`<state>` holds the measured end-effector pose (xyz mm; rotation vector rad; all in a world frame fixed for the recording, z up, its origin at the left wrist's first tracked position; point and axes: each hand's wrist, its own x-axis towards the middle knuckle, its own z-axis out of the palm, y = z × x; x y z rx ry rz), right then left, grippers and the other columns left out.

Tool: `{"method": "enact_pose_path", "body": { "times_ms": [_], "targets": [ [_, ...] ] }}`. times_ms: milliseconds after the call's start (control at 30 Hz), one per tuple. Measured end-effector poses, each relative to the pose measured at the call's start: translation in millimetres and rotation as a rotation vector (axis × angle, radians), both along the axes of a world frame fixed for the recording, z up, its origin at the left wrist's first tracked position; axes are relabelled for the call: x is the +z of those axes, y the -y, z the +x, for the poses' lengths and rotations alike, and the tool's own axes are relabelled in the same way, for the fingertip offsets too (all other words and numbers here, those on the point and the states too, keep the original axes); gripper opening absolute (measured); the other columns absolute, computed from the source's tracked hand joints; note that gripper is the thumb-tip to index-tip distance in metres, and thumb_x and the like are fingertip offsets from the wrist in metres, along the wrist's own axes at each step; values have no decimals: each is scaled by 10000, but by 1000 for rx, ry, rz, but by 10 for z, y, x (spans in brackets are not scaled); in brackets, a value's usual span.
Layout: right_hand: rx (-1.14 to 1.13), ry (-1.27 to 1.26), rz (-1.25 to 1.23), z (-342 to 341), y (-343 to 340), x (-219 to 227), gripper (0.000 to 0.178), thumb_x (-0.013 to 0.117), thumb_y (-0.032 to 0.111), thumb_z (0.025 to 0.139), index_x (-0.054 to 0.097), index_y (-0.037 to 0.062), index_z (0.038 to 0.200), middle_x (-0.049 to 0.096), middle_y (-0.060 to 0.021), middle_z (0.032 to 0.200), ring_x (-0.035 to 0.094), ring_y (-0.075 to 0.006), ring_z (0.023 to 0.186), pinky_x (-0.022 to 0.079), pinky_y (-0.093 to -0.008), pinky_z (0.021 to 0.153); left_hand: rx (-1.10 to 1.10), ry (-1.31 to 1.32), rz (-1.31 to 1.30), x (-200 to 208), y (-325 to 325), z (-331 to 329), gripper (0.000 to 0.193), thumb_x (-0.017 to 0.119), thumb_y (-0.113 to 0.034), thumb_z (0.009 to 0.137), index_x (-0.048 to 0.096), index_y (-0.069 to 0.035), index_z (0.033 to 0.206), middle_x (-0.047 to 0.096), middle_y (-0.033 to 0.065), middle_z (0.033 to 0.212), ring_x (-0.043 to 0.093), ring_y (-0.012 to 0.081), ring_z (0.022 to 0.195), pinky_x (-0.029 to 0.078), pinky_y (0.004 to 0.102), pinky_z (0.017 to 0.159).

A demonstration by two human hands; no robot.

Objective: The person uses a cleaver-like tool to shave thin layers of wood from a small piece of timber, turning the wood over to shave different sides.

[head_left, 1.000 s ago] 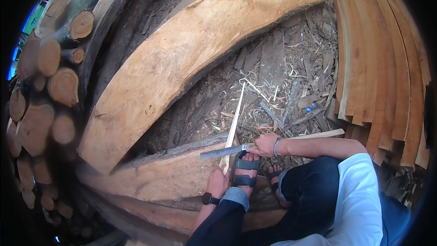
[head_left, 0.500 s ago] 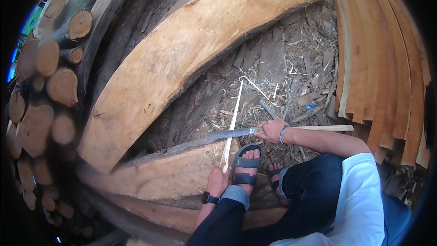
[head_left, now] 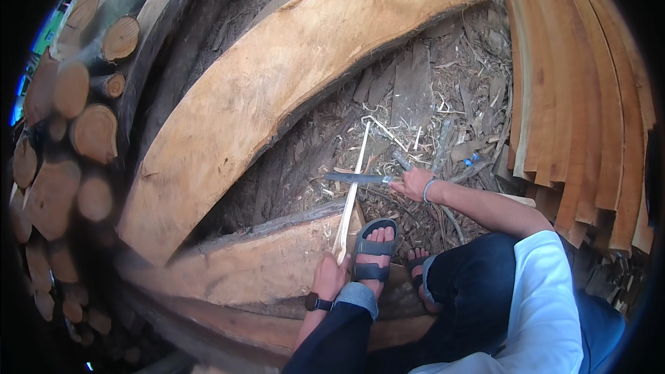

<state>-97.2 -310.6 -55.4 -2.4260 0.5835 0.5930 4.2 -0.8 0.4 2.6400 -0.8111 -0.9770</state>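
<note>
My left hand (head_left: 330, 277) is closed round the near end of a pale, thin wooden stick (head_left: 351, 202). The stick slants away from me, passing over the end of a thick slab (head_left: 270, 256) towards the littered ground. In my right hand (head_left: 417, 184) is the handle of a knife (head_left: 357, 178) with a long, straight, dark blade. Its blade lies crosswise over the middle of the stick and points left. Whether the edge is biting into the wood is too small to tell. My sandalled foot (head_left: 376, 249) is right beside the stick's near end.
A large curved slab (head_left: 298, 62) spans the far side. Stacked boards (head_left: 575, 97) stand at the right, and cut log ends (head_left: 95, 131) are piled at the left. Bark, pale shavings (head_left: 395, 128) and a blue scrap (head_left: 472, 159) litter the ground.
My right hand has moved the knife away from me along the stick, and the blade has turned slightly. My left hand and the stick have stayed nearly in place.
</note>
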Motion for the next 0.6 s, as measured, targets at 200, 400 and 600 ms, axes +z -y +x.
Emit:
{"method": "enact_pose_path", "body": {
  "times_ms": [200, 400, 600],
  "targets": [
    [40, 9, 22, -105, -123, 10, 746, 359, 604, 962, 700, -46, 828, 679, -283, 813, 686, -417, 821, 554, -490, 768, 6, -18, -21, -33, 9, 10, 489, 635, -374, 907, 562, 110, 895, 617, 368, 841, 619, 514, 865, 486, 547, 731],
    [-45, 6, 32, -38, -26, 3, 745, 369, 606, 960, 695, -55, 854, 674, -294, 818, 681, -425, 826, 552, -491, 772, -14, 40, -8, -17, -37, 12, 489, 632, -377, 909, 554, 105, 905, 619, 366, 845, 617, 518, 859, 485, 552, 732],
    [-51, -47, 9, -34, 126, -49, 747, 380, 596, 958, 701, -74, 871, 681, -293, 836, 683, -430, 826, 553, -489, 792, -57, 72, 13, -13, -66, -31, 454, 630, -341, 908, 542, 104, 917, 622, 354, 842, 615, 507, 837, 489, 542, 730]
  ]
}}
